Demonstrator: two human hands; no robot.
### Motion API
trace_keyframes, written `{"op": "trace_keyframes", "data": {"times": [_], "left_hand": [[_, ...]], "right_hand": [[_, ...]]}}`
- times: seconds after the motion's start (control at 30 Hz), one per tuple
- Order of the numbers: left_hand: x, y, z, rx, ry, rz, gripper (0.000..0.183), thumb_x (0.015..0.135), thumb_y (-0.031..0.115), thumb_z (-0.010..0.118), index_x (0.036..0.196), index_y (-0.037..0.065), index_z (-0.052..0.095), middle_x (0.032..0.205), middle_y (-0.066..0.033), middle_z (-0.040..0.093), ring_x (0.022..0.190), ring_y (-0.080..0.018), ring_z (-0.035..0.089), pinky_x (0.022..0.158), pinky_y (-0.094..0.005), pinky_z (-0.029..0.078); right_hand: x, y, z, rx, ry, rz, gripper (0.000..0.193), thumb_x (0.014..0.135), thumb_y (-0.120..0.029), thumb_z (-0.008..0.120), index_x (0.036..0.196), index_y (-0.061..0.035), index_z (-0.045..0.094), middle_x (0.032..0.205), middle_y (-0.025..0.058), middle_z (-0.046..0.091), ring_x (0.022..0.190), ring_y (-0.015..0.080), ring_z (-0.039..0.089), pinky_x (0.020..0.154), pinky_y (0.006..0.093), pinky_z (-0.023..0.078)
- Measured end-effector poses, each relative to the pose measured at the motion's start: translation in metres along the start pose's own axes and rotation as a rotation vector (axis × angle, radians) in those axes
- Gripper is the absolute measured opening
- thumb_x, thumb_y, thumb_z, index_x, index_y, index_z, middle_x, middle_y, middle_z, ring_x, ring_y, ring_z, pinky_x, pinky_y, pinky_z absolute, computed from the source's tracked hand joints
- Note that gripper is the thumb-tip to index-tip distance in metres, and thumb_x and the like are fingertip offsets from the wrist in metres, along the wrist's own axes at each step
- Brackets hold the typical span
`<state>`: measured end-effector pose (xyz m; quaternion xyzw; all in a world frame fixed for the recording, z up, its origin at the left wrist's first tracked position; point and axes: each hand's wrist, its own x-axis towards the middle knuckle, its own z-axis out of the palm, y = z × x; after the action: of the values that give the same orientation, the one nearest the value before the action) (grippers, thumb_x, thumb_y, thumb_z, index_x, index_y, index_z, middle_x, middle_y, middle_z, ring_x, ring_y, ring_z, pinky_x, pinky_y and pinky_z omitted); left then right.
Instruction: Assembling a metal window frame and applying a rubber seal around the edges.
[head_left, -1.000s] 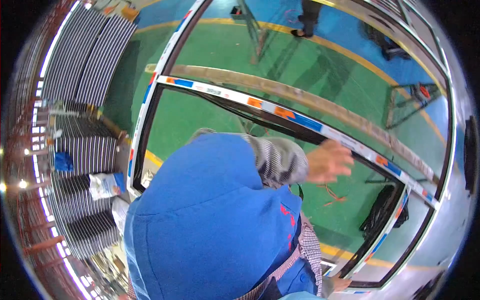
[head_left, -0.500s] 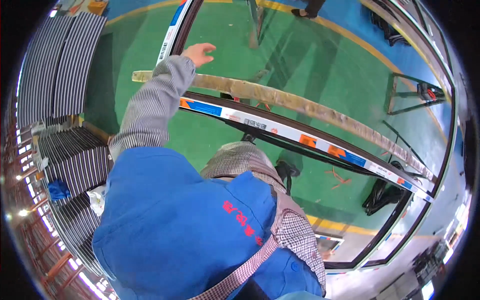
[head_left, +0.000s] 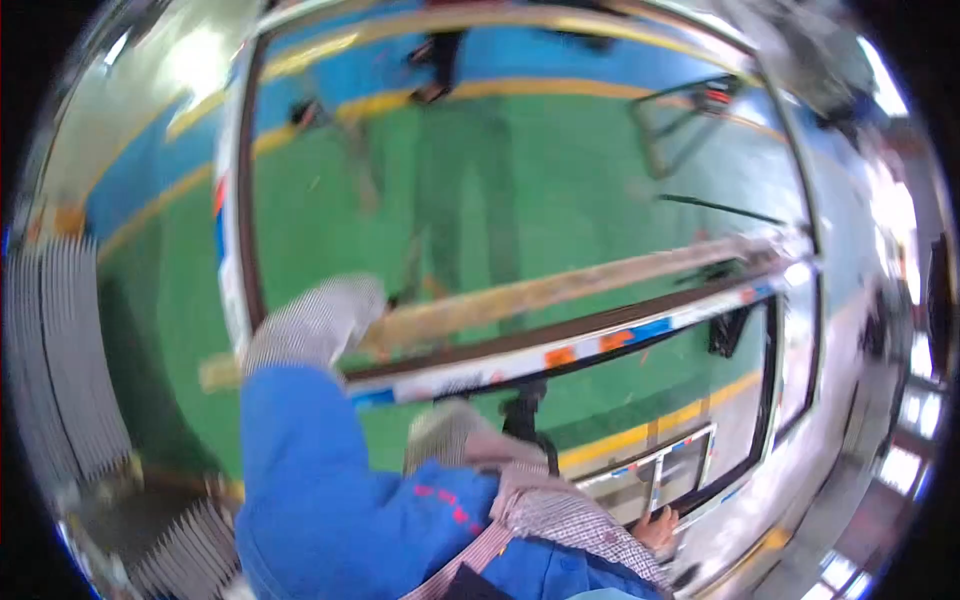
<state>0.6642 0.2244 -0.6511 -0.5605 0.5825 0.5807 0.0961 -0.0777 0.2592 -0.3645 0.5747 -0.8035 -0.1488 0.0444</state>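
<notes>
My left arm, in a grey striped sleeve (head_left: pixel 320 318), reaches over a wooden strip (head_left: pixel 560 296) near its left end. The left hand is hidden beyond the cuff, so its fingers do not show. Just in front of the strip runs a long frame bar (head_left: pixel 500 368), dark with a white, blue and orange film on its side. It belongs to a large window-like frame (head_left: pixel 235 220). Low on the right, my right hand (head_left: pixel 656 530) shows beside a dark lower bar of the frame (head_left: pixel 745 470). Its fingers look apart, with nothing visible in them, though blurred.
A stand (head_left: pixel 655 140) with a red-and-black object is on the green floor (head_left: pixel 560 190) beyond the frame. Grey ribbed stacks (head_left: pixel 65 350) line the left. A smaller white frame (head_left: pixel 655 470) lies at lower right. Another person's legs (head_left: pixel 440 65) are at the back.
The whole view has swung and blurred. My left hand, visible with spread fingers before, is now hidden past its sleeve, which lies over the wooden strip. My right hand has come into view.
</notes>
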Motion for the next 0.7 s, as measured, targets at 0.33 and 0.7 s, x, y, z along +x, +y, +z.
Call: {"op": "trace_keyframes", "data": {"times": [0.33, 0.7], "left_hand": [[-0.002, 0.085, -0.001, 0.748, 0.102, 0.145, 0.042, 0.079, 0.047, 0.057, 0.087, 0.007, 0.067, 0.082, -0.0092, 0.066, 0.064, -0.0211, 0.059, 0.061, -0.0381, 0.047], [-0.035, 0.104, -0.015, 0.801, 0.104, -0.053, 0.043, 0.079, 0.050, 0.055, 0.083, 0.008, 0.067, 0.080, -0.0102, 0.066, 0.064, -0.0226, 0.059, 0.061, -0.0390, 0.047]], "right_hand": [[-0.017, -0.012, 0.036, 0.211, -0.008, 0.044, 0.046, 0.065, -0.022, 0.070, 0.106, -0.0071, 0.058, 0.113, 0.0107, 0.051, 0.114, 0.0274, 0.042, 0.101, 0.0421, 0.025], [-0.027, -0.037, 0.077, 0.327, -0.028, -0.056, 0.037, 0.065, -0.023, 0.072, 0.097, -0.0080, 0.060, 0.106, 0.0097, 0.055, 0.110, 0.0286, 0.045, 0.097, 0.0440, 0.029]]}}
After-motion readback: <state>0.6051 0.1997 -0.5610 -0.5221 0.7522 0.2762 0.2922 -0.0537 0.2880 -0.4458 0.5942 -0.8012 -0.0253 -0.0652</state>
